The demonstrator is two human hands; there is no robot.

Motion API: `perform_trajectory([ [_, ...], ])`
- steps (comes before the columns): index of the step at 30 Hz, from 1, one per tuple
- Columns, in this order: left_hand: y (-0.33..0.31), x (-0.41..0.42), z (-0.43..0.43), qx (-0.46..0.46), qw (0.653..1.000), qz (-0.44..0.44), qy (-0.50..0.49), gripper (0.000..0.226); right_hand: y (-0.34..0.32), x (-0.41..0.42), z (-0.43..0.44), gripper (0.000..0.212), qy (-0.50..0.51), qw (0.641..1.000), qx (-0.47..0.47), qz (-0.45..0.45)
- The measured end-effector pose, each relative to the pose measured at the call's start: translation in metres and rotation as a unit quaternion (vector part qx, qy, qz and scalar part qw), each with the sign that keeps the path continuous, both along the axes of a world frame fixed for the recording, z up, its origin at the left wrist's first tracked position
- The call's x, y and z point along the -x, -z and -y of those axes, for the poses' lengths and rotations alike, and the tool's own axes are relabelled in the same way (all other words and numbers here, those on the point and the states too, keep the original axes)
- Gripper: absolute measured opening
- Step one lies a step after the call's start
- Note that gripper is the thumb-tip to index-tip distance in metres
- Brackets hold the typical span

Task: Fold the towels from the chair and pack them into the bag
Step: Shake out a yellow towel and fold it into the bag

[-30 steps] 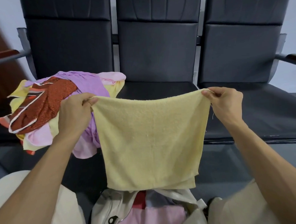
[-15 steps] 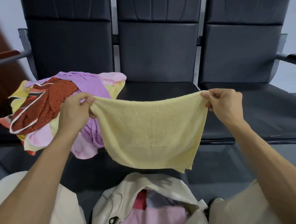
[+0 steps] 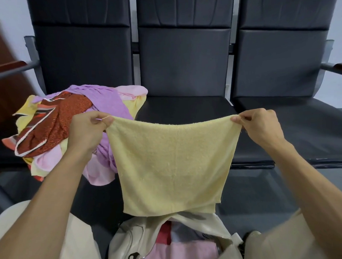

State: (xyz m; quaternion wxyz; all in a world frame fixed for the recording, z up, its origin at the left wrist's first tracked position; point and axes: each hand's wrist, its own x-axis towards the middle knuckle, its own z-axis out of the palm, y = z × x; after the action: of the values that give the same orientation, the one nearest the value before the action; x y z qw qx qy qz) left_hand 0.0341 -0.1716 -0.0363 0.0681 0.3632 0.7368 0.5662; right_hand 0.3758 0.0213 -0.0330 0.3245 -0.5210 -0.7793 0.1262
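Black chairs point(image 3: 183, 57) behind bag point(image 3: 123, 241); left hand point(image 3: 87, 132), right hand point(image 3: 261, 126) fingers pinch yellow towel point(image 3: 171, 164) corners above it. Mid-fold, guessing next: halve.

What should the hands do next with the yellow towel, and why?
Probably bring the two pinched corners together, folding it in half. The left hand and right hand pinch the top corners of the pale yellow terry towel, which hangs spread flat above the open cream bag.

We are looking at a row of black chairs point(image 3: 183, 70) filling the upper frame; a heap of towels point(image 3: 55, 123) is lying on the seat at the frame's left, spilling over its front edge.
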Motion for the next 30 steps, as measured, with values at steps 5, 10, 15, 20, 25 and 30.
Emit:
perform_trajectory([
  [5,-0.002,0.000,0.000,-0.039,0.998,0.041,-0.009,0.018,-0.004,0.005,0.001,0.017,-0.034,0.992,0.046,-0.116],
  [10,0.002,0.004,-0.001,-0.026,0.999,0.040,-0.019,0.007,0.000,0.007,0.002,0.018,-0.049,0.993,0.044,-0.095],
  [15,0.001,0.003,-0.001,-0.025,0.997,0.074,-0.009,0.006,-0.001,0.009,0.005,0.020,-0.048,0.997,-0.019,-0.060],
  [20,-0.001,0.001,-0.001,-0.027,0.995,0.097,-0.006,0.011,0.000,0.012,0.005,0.015,-0.066,0.960,0.132,-0.238],
  [25,-0.001,0.000,-0.003,-0.035,0.993,0.111,-0.014,0.009,-0.001,0.010,0.004,0.023,-0.094,0.902,0.261,-0.331],
  [30,-0.001,0.000,-0.001,-0.034,0.994,0.107,-0.005,0.018,-0.006,0.007,0.005,0.028,-0.097,0.878,0.275,-0.379],
])
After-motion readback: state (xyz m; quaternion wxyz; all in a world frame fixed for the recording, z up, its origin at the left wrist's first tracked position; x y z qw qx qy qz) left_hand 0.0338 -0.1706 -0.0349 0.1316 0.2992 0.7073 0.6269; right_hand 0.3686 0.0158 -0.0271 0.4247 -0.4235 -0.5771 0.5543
